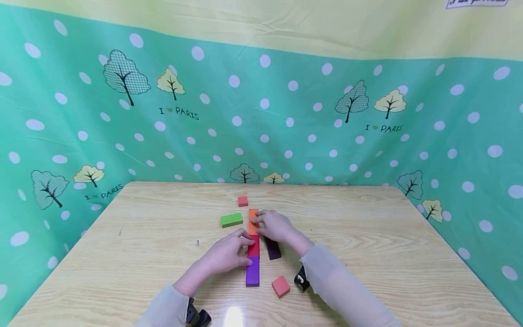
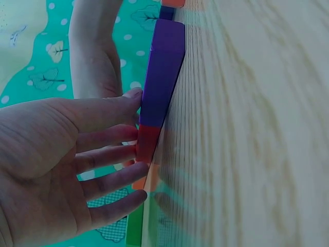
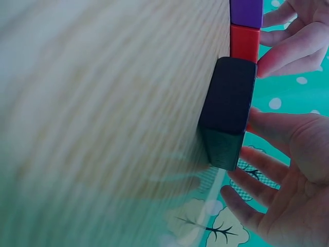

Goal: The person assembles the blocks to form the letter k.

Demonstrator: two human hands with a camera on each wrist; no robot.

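Observation:
An orange block [image 1: 253, 215], a red block [image 1: 254, 250] and a purple block [image 1: 253, 272] lie end to end in one row on the table. My left hand [image 1: 227, 252] is at the row's left side, its thumb against the purple block and fingertips by the red one, fingers fairly straight in the left wrist view. At the orange block, my right hand [image 1: 276, 225] touches it with its fingertips, fingers spread. Below that hand a black block [image 3: 229, 95] lies slightly slanted beside the row, partly hidden in the head view.
A green block [image 1: 231, 220] lies left of the orange one. One small coral-red block [image 1: 243, 201] sits beyond the row; another coral-red block [image 1: 280, 286] is at its near right. A patterned green cloth [image 1: 261, 113] hangs behind the wooden table [image 1: 163, 236].

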